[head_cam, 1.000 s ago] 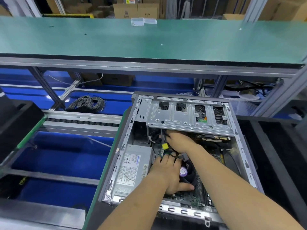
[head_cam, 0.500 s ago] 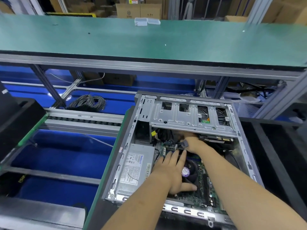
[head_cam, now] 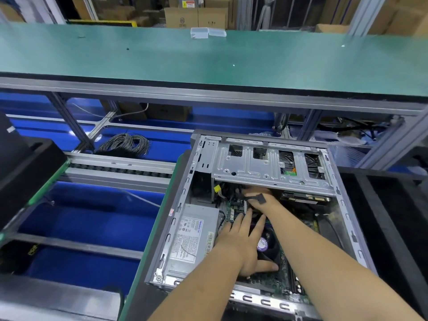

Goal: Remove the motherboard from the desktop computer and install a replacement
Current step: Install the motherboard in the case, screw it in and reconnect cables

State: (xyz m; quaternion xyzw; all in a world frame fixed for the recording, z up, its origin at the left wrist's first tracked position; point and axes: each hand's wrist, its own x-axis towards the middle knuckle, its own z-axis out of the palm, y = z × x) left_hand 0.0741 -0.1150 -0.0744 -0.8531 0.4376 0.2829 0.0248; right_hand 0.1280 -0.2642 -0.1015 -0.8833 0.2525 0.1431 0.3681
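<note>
The open desktop case [head_cam: 183, 198] lies on its side, with the green motherboard [head_cam: 273, 281] on its floor. My left hand [head_cam: 240, 244] rests flat on the board, fingers straight and spread, thumb beside the black CPU fan [head_cam: 269, 247]. My right hand [head_cam: 259, 205] reaches under the silver drive cage [head_cam: 261, 167] among dark cables, so its fingers are hidden. A black multi-wire connector [head_cam: 257, 198] lies across the back of that hand. A yellow connector [head_cam: 217, 188] hangs loose to the left.
The grey power supply [head_cam: 192, 239] fills the case's left side. A coil of grey cable [head_cam: 125, 144] lies on the blue shelf behind a roller rail [head_cam: 115, 167]. A green conveyor table [head_cam: 208, 56] carrying a clear plastic box [head_cam: 199, 33] runs across the back. A black block [head_cam: 25, 167] sits at left.
My right hand let go of the yellow connector and pushed further in under the drive cage. The black connector now lies across it. My left hand stayed on the board.
</note>
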